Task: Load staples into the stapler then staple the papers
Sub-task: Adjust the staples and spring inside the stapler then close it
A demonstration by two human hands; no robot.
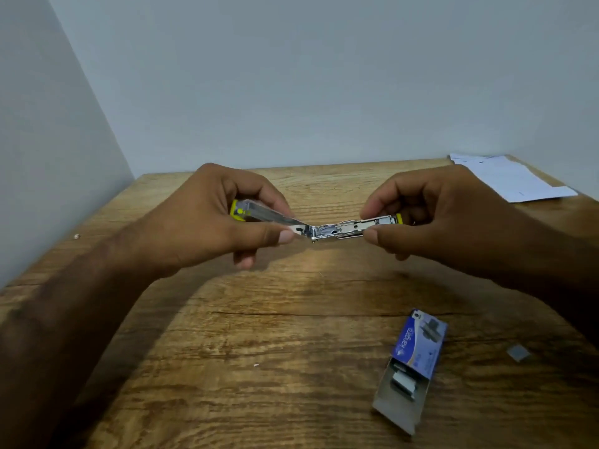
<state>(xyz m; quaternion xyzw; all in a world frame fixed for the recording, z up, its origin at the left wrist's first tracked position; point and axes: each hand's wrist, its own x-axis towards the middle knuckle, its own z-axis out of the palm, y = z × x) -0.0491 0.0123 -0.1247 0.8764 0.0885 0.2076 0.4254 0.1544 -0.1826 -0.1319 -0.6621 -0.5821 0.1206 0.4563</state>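
Observation:
A small metal stapler [327, 229] with yellow ends is held above the wooden table [259, 335], swung wide open at its hinge so both halves lie almost in one line. My left hand [227, 218] grips the left half. My right hand [444, 215] pinches the right half between thumb and fingers. A blue staple box [416, 346] lies at the front right with its tray slid out, and staple strips [403, 382] show inside it. White papers [509, 178] lie at the far right corner.
A loose strip of staples [518, 352] rests on the table right of the box. A tiny metal bit [256, 364] lies in the near middle. Grey walls close off the table's left and far sides.

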